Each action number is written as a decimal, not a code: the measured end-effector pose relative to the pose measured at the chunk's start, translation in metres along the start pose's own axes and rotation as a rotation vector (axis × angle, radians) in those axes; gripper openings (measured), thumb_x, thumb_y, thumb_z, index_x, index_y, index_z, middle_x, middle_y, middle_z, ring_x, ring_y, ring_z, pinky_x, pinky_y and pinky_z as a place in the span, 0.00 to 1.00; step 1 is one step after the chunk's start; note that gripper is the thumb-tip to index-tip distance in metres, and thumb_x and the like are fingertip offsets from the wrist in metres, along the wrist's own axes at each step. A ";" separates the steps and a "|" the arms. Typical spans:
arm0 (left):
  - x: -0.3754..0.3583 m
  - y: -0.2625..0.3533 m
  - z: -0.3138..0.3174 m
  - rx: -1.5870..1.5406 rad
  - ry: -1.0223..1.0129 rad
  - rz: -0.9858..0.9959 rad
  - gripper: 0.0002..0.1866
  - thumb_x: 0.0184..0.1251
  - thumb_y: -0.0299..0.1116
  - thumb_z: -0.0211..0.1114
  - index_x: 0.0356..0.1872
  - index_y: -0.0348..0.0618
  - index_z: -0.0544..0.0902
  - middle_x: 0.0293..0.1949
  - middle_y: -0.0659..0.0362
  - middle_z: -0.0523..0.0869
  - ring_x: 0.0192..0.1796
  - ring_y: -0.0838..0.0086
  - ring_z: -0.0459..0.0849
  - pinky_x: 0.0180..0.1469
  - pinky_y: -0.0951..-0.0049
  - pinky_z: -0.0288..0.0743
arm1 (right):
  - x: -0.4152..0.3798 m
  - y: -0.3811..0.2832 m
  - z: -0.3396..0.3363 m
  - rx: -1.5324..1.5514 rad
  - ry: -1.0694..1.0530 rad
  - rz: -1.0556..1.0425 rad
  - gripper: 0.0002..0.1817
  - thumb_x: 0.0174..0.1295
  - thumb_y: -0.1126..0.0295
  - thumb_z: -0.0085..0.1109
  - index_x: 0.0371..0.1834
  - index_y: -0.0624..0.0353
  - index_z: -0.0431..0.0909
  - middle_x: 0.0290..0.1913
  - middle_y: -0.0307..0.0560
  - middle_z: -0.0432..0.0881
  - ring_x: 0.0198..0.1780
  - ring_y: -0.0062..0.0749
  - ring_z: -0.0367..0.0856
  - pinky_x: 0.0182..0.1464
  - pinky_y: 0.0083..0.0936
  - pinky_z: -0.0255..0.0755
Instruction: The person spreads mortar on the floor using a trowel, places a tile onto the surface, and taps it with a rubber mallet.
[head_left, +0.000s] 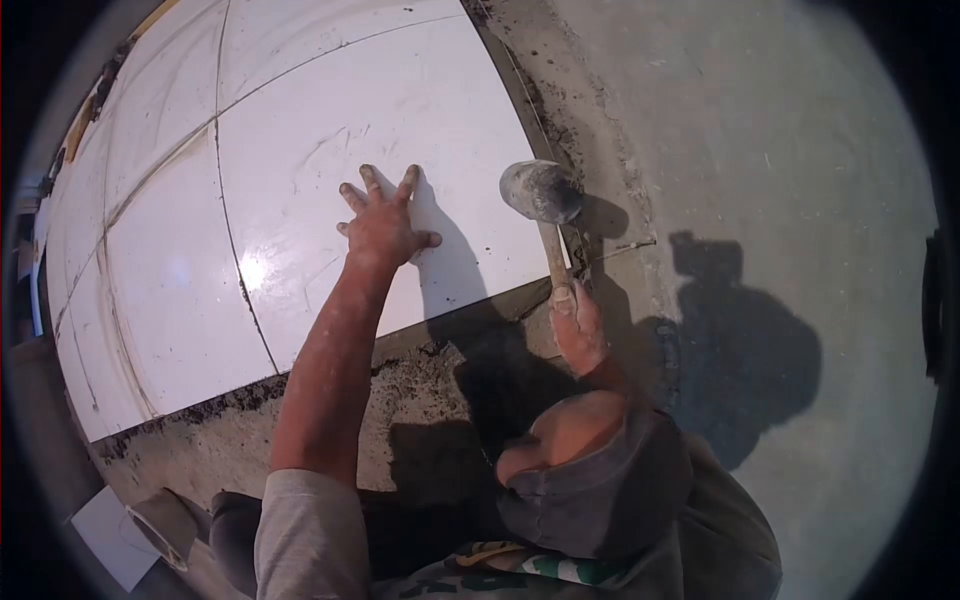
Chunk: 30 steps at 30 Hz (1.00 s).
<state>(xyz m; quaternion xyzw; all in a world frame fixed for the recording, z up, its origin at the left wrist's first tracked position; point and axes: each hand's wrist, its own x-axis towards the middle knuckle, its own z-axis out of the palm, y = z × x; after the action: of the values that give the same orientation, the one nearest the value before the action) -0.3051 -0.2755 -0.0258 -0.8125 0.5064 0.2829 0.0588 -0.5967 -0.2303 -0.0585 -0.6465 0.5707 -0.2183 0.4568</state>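
Note:
My left hand (pixel 380 228) lies spread on a large white floor tile (pixel 470 130), fingers apart and pointing away from me. In my right hand (pixel 580 328) is the wooden handle of a rubber mallet (pixel 541 191), gripped near its lower end. The mallet's dark, dusty head overlaps the tile's right edge in this view. Grey mortar shows along the tile's right and near edges. Smudges and faint scratches mark the tile's glossy face.
More white tiles (pixel 165 290) join this one on the left and far side, with dark joints between them. Rough ground (pixel 420 400) lies between the tiles and my knees. Smooth grey concrete (pixel 820 180) spreads to the right. A bucket (pixel 166 528) stands at lower left beside a white offcut (pixel 112 540).

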 end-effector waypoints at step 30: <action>0.000 -0.009 0.042 -0.032 0.098 0.079 0.45 0.57 0.52 0.71 0.75 0.73 0.58 0.79 0.47 0.42 0.78 0.40 0.37 0.64 0.21 0.52 | -0.084 0.165 -0.087 -0.852 0.106 -0.412 0.13 0.64 0.71 0.50 0.49 0.62 0.77 0.44 0.61 0.81 0.50 0.55 0.78 0.52 0.46 0.71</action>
<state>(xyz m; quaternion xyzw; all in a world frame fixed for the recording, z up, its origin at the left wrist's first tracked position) -0.3146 -0.2554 -0.0626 -0.8055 0.5357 0.2532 0.0097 -0.7764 -0.1694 -0.1346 -0.8640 0.4918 -0.0836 0.0681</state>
